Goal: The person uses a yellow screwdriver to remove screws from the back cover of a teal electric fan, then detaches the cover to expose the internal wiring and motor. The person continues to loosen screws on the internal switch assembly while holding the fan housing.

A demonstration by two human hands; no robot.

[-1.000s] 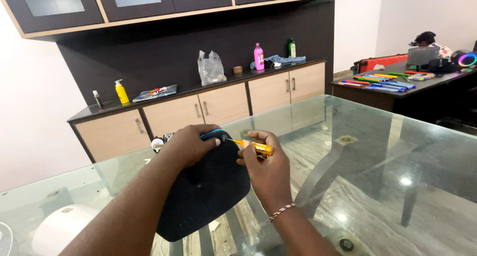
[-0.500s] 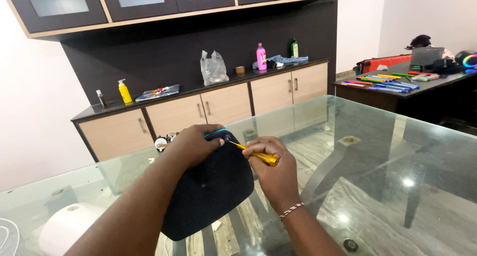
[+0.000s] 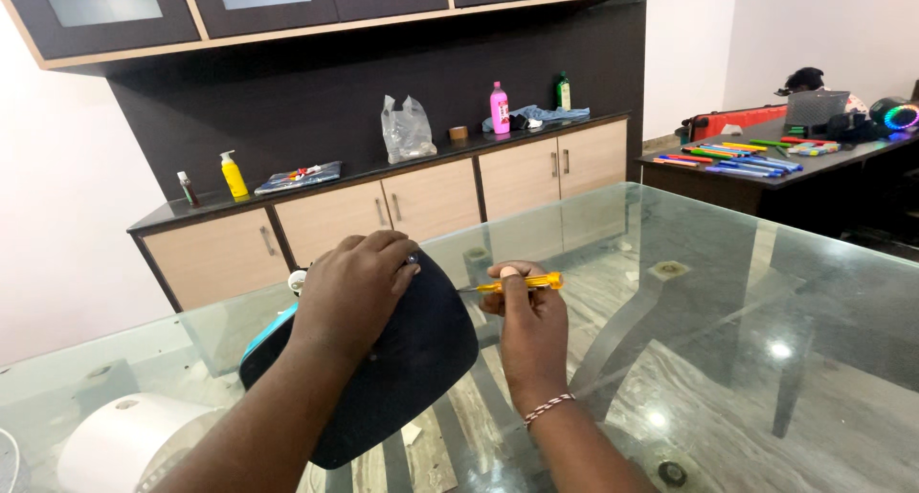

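hands over a glass table (image 3: 728, 292), that's what i see from where i stand. left hand (image 3: 352, 284) lies spread on top of a dark rounded flat object (image 3: 402, 369) w/ a blue edge showing at its left side, fingers curled over the upper rim, pressing it down on the glass. right hand (image 3: 531, 325) sits just beside it, to the right, fingers pinched narrow round a small screwdriver (image 3: 512, 284) w/ a yellow-orange handle; thumb on top, thin metal shaft pointing left toward the dark object's upper edge, near the left fingertips. can't tell if the tip actually touches. thin beaded band on the right wrist. a white round thing (image 3: 120, 440) sits at the near left corner of the table. behind, a low counter (image 3: 383, 182) w/ wooden doors carries a yellow pump bottle (image 3: 233, 176), a clear plastic bag (image 3: 407, 129), a pink bottle (image 3: 499, 108) and a green one (image 3: 564, 91). far right, well apart, a dark desk (image 3: 756, 172) covered in coloured pens, another person seated behind it.
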